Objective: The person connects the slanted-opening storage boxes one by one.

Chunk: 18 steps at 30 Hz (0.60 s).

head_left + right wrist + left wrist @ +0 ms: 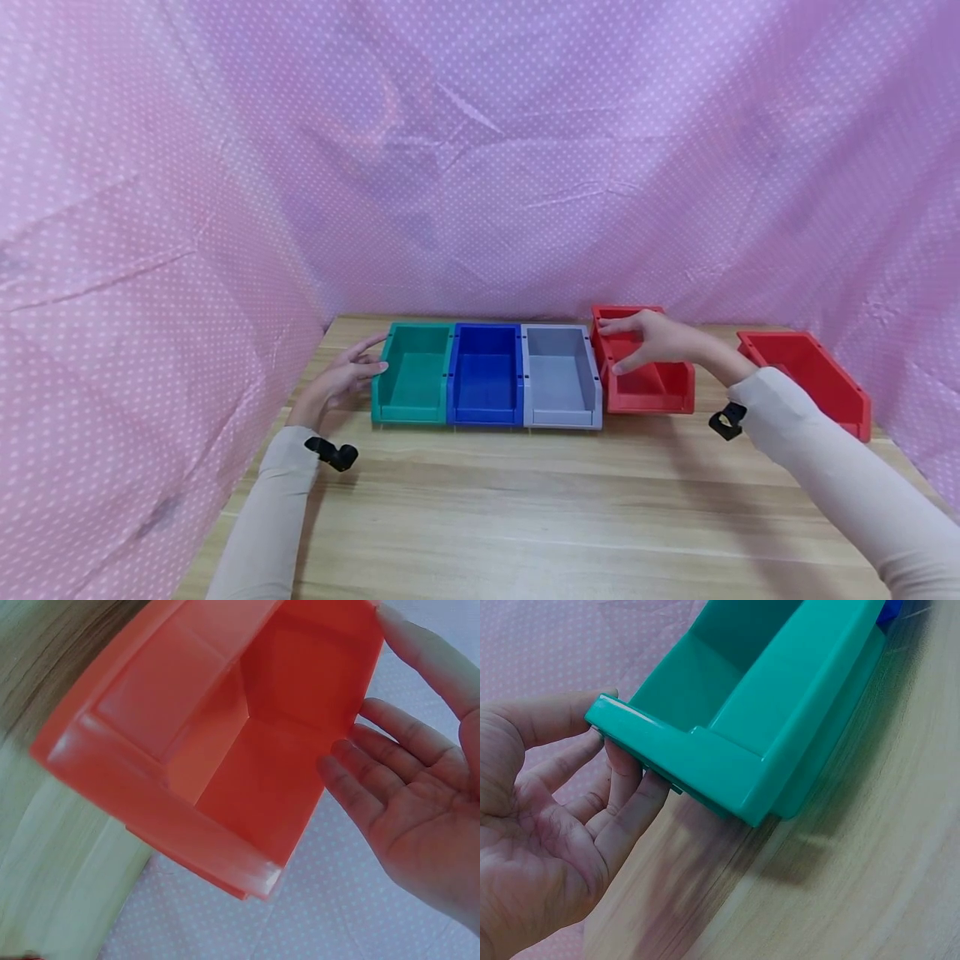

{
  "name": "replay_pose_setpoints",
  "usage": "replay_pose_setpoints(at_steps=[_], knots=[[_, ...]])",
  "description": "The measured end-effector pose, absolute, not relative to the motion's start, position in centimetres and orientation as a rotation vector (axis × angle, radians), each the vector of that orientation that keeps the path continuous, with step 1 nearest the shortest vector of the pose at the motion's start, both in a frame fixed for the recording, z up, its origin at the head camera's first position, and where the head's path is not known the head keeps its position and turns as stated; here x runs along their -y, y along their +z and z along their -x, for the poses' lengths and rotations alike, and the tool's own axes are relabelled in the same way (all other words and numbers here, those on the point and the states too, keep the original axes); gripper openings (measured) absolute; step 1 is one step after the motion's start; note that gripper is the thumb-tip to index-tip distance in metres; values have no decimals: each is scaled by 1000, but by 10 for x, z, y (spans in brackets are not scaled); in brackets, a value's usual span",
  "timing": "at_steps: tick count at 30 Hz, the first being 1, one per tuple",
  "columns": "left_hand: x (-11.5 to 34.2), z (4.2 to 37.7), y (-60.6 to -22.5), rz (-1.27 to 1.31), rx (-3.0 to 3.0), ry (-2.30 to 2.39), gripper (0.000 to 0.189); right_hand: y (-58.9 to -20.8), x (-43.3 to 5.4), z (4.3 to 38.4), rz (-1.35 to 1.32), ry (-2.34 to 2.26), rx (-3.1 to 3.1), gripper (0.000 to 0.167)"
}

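Note:
Four storage bins stand side by side in the head view: a green bin [414, 375], a blue bin [485, 375], a grey bin [558, 379] and a red bin [651, 396] that sits higher than the others. My left hand [345, 377] pinches the green bin's outer side wall, its thumb on the rim and its fingers against the outside. Over the red bin, my right hand [660, 337] is spread towards the left wall. In the right wrist view its thumb and fairly straight fingertips [337, 769] touch that bin's edge.
A second red bin [821, 383] stands apart at the right, angled on the wooden table [487, 508]. Polka-dot cloth [480, 208] hangs behind and on both sides. Black camera mounts [332, 454] project from the wrists.

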State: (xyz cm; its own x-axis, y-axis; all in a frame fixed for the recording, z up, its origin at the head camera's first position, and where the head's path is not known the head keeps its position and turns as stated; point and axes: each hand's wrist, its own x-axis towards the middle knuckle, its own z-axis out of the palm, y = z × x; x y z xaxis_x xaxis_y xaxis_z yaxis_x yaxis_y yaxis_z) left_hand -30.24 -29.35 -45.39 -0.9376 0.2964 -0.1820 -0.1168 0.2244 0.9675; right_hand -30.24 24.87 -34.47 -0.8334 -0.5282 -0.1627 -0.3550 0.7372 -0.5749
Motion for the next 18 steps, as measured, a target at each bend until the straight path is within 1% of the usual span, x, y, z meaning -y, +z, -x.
replay_pose_setpoints(at_steps=[18], knots=[[293, 303, -455, -170, -2184, 1754, 73, -349, -246, 304, 712, -706, -2651, 79]])
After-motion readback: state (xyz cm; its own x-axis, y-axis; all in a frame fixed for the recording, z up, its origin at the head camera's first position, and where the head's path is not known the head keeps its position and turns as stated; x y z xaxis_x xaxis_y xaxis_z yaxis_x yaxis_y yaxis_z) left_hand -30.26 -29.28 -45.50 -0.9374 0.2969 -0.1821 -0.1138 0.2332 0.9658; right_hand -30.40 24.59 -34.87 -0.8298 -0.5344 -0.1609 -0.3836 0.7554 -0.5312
